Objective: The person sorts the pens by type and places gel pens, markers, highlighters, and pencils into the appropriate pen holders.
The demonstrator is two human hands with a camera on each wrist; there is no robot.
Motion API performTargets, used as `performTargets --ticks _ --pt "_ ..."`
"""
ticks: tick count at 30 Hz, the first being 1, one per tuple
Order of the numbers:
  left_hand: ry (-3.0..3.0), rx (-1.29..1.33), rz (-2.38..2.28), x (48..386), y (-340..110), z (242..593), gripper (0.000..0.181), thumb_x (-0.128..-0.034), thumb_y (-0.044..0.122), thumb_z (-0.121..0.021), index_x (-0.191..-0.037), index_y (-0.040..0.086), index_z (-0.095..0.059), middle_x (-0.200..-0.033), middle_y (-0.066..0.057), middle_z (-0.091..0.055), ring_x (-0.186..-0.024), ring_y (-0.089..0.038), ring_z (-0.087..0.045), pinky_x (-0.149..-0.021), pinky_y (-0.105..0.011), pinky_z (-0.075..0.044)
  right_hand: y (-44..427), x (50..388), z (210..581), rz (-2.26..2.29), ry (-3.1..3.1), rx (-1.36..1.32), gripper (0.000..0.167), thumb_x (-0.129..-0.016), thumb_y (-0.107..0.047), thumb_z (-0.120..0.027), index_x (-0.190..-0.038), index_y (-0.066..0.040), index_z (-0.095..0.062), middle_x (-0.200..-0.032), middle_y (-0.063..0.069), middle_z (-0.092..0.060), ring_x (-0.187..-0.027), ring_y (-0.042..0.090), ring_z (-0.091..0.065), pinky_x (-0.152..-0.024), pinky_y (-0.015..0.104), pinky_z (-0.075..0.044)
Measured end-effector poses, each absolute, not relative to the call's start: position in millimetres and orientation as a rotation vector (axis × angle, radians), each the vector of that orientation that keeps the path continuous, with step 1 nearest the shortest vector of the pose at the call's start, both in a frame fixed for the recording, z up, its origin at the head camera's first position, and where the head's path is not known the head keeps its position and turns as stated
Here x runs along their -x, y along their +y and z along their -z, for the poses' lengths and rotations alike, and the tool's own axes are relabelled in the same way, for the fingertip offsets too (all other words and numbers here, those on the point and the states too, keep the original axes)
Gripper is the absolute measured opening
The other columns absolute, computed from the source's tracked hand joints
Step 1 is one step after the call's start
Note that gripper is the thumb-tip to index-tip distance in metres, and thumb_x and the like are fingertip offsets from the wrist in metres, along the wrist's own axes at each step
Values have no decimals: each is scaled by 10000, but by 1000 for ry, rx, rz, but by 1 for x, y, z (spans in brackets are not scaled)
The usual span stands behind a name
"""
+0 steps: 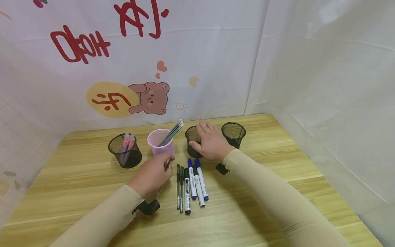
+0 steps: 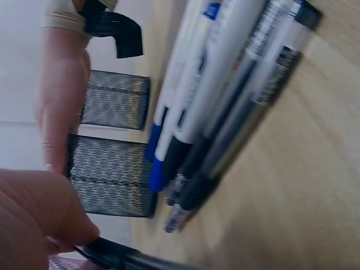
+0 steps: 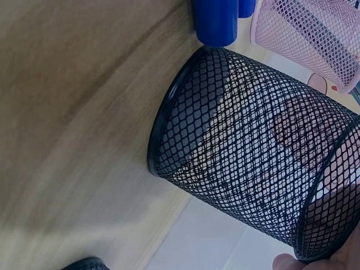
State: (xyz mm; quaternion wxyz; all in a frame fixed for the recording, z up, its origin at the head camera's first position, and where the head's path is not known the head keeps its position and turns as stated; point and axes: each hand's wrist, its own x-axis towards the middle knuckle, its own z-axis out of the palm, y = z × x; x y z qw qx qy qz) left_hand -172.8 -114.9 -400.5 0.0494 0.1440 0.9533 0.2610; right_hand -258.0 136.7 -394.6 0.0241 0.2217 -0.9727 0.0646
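Note:
My left hand [image 1: 152, 175] pinches a black gel pen [image 2: 121, 254] just in front of the pink mesh pen holder [image 1: 161, 148], which has several green pencils [image 1: 171, 134] in it. My right hand [image 1: 213, 141] lies over the rim of a black mesh pen holder [image 3: 253, 140], fingers extended; the holder stands upright. Between the hands, two black gel pens [image 1: 178, 187] lie beside several white markers [image 1: 192, 181] with blue or black caps. The far end of the pinched pen is hidden in the head view.
At the left stands another black mesh holder [image 1: 132, 159] with pink-topped pens [image 1: 127, 145] inside. One more black mesh holder [image 1: 233, 132] is right of my right hand. A white printed backdrop [image 1: 210, 51] rises behind the wooden table [image 1: 234, 219], with white sheeting at both sides.

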Motion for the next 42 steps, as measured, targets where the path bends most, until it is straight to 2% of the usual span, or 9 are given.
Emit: performTargets --ticks 4,7,12,15,21,24,30,36,42 --pt "2886 -464 -944 174 -116 391 442 -931 146 -637 -1372 153 -621 -838 -11 -599 -714 -167 -559 -626 -313 -464 137 258 394 -203 -3008 -688 889 -1069 -665 -357 -1664 -18 -223 -1752 173 -210 -1633 389 -178 -1330 552 -167" --pt "2881 -491 -1060 177 -118 384 427 -941 128 -627 -1368 147 -624 -879 -21 -636 -712 -150 -572 -610 -304 -485 136 257 394 -206 -3006 -687 886 -1071 -660 -363 -1664 -17 -224 -1753 173 -209 -1632 390 -181 -1330 552 -169" --pt "2915 -492 -1216 180 -120 375 353 -973 155 -640 -1324 189 -641 -939 -19 -684 -781 -143 -632 -680 -297 -524 136 257 395 -211 -3009 -681 886 -1071 -659 -366 -1663 -15 -225 -1751 175 -215 -1631 397 -180 -1328 559 -172" --pt "2923 -473 -1345 182 -121 371 329 -982 142 -650 -1310 169 -642 -974 -55 -703 -834 -160 -678 -722 -305 -552 136 257 395 -207 -3010 -681 888 -1071 -660 -365 -1663 -13 -226 -1750 177 -215 -1631 398 -179 -1327 560 -173" --pt "2859 -378 -1575 184 -119 364 351 -1021 164 -636 -1366 229 -625 -1006 -79 -669 -807 -188 -671 -591 -280 -527 136 258 395 -186 -3007 -683 892 -1070 -664 -355 -1663 -11 -221 -1751 180 -210 -1629 401 -183 -1326 559 -179" --pt "2833 -336 -1679 186 -119 363 328 -1036 167 -623 -1360 220 -620 -1024 -88 -666 -785 -182 -662 -586 -271 -498 136 258 395 -190 -3003 -683 892 -1070 -663 -359 -1663 -12 -222 -1749 180 -215 -1629 398 -184 -1326 558 -181" --pt "2725 -274 -2021 193 -116 364 312 -1041 82 -608 -1352 102 -592 -1047 -152 -675 -829 -31 -731 -752 -184 -601 136 257 394 -194 -3000 -689 885 -1075 -652 -364 -1660 -3 -221 -1747 189 -217 -1627 403 -189 -1326 557 -180" --pt "2650 -261 -2288 197 -113 363 302 -1045 17 -579 -1344 38 -540 -1029 -125 -622 -804 -91 -747 -779 -188 -615 135 257 393 -188 -3003 -691 882 -1076 -647 -363 -1659 0 -224 -1749 187 -210 -1627 403 -185 -1327 553 -180" --pt "2595 -286 -2526 204 -109 366 266 -1052 -9 -547 -1317 15 -531 -1011 -69 -601 -775 -32 -729 -827 -203 -625 135 257 394 -174 -3008 -682 881 -1075 -651 -362 -1663 -9 -220 -1753 179 -203 -1630 395 -183 -1330 547 -177"
